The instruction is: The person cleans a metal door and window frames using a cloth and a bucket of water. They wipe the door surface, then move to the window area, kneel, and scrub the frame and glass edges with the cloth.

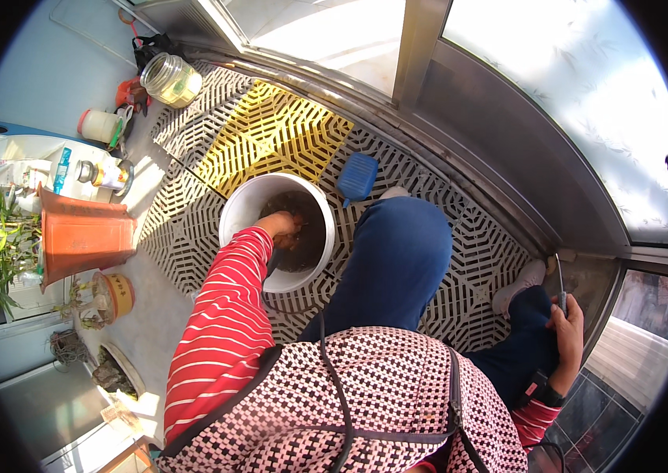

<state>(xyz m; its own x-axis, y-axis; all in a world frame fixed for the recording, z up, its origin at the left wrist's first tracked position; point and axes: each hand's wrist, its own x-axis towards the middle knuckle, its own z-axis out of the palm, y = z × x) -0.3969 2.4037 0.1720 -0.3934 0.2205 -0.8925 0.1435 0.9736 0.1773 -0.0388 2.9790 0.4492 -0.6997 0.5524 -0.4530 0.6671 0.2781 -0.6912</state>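
My left hand [281,223] reaches down into a white plastic bucket [233,204]. Brown, murky water [310,251] fills its lower part. Something orange-brown shows just under the fingers at the water, too unclear to name; whether the hand grips it cannot be told. Out to the right, near my knee, my right hand [569,325] is closed around the grey handle of a thin metal-bladed hand tool [560,278], its blade pointing away from me. A blue plastic object [357,176] with a short tab lies on the floor mat beside the bucket.
Grey slatted plastic floor tiles [186,248] adjoin a yellow one [269,142]. Leftward stand an orange planter [88,230], a small yellow pot [115,295] and a lidded jar [100,125]. A large clear jar [171,80] lies tilted by the sliding-door track [458,183].
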